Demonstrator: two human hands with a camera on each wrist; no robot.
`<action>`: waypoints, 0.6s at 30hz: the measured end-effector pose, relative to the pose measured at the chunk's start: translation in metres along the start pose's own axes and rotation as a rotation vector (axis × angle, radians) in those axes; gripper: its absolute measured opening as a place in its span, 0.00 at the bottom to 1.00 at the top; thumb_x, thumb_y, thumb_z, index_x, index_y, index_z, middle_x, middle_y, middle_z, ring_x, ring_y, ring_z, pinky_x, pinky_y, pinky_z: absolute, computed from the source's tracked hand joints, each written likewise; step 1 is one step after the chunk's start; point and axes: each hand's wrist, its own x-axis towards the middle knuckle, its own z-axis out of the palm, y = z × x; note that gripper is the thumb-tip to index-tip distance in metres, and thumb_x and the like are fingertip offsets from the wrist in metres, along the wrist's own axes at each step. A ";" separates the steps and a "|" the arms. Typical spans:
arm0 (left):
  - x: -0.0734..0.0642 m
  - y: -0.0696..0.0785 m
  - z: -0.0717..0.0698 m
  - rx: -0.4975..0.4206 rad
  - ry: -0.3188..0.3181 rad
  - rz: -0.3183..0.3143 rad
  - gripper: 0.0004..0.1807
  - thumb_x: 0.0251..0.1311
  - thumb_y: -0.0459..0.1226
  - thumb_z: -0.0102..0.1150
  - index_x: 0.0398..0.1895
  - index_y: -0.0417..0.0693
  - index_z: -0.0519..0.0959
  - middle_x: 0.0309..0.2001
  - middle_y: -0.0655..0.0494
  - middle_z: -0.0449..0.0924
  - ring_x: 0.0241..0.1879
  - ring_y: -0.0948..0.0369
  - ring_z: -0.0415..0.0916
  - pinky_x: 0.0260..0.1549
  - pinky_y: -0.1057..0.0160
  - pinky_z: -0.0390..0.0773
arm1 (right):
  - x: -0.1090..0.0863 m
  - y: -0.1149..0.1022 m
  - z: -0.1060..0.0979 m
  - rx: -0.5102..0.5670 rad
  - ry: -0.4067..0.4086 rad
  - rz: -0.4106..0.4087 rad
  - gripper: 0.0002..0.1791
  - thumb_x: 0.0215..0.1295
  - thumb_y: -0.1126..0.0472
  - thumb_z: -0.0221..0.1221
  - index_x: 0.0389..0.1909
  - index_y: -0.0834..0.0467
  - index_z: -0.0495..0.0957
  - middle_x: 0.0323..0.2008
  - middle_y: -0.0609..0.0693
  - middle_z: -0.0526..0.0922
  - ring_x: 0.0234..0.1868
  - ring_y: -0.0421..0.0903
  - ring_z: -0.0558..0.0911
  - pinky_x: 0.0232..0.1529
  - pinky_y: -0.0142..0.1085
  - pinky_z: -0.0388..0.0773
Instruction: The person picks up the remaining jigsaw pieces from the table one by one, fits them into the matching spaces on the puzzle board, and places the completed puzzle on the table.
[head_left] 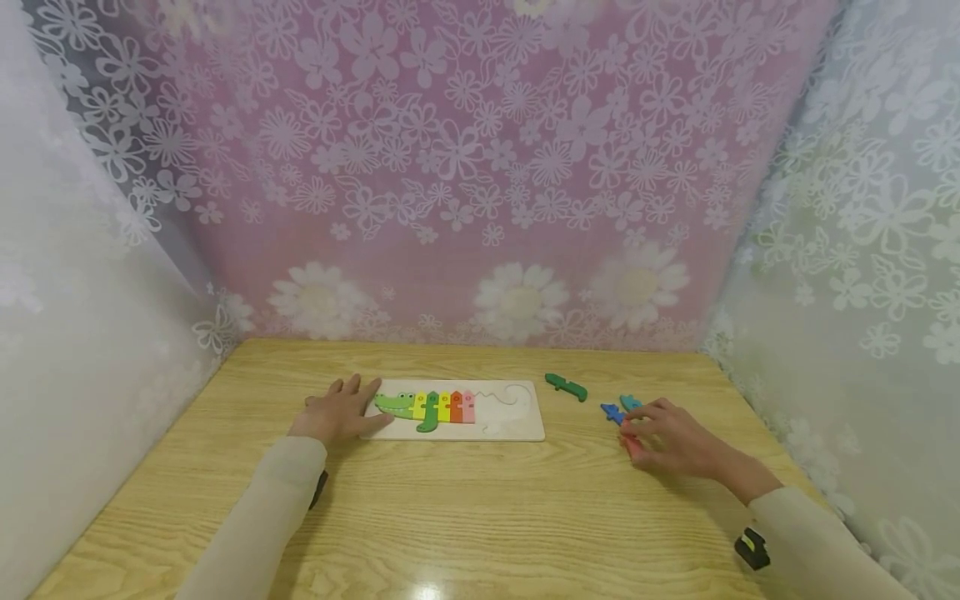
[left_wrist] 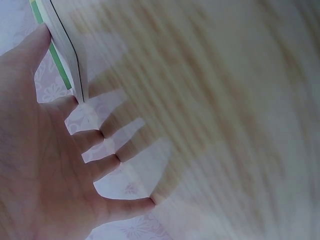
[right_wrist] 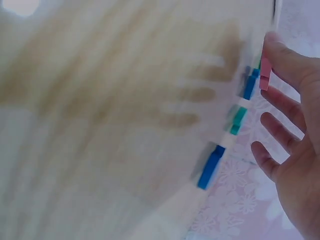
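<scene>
1. Head view. Left hand (head_left: 337,412) is spread at the left end of the pale board (head_left: 513,425), thumb lying over it near the crocodile head piece (head_left: 394,406). Coloured body pieces (head_left: 456,407) sit right of the head; the board's right part shows drawn lines. Right hand (head_left: 675,437) pinches a pinkish-red piece (head_left: 634,451) well to the right of the board. Blue piece (head_left: 611,413) and teal piece (head_left: 630,402) lie just beside that hand; dark green piece (head_left: 566,387) lies between them and the board. Judgement: lift clear of these neighbours so none gets nudged.

2. Left wrist view. Thumb meets the board's edge; the other fingers are fanned, tips on the table (left_wrist: 225,150). Judgement: good brace; light, even thumb pressure should prevent sliding.

3. Right wrist view. Thumb and index finger pinch the piece at opposite ends, other fingers loosely bent. A second blue piece (right_wrist: 211,167) lies beyond the teal one. Judgement: firm but light grip, face level; turn it before lowering, not after.
</scene>
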 end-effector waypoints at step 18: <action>-0.001 0.001 -0.001 -0.018 0.007 0.005 0.50 0.68 0.73 0.42 0.85 0.56 0.50 0.82 0.34 0.48 0.79 0.29 0.48 0.57 0.14 0.59 | 0.057 -0.015 -0.011 0.083 0.011 0.014 0.18 0.57 0.61 0.75 0.50 0.54 0.90 0.51 0.56 0.88 0.50 0.56 0.81 0.45 0.55 0.80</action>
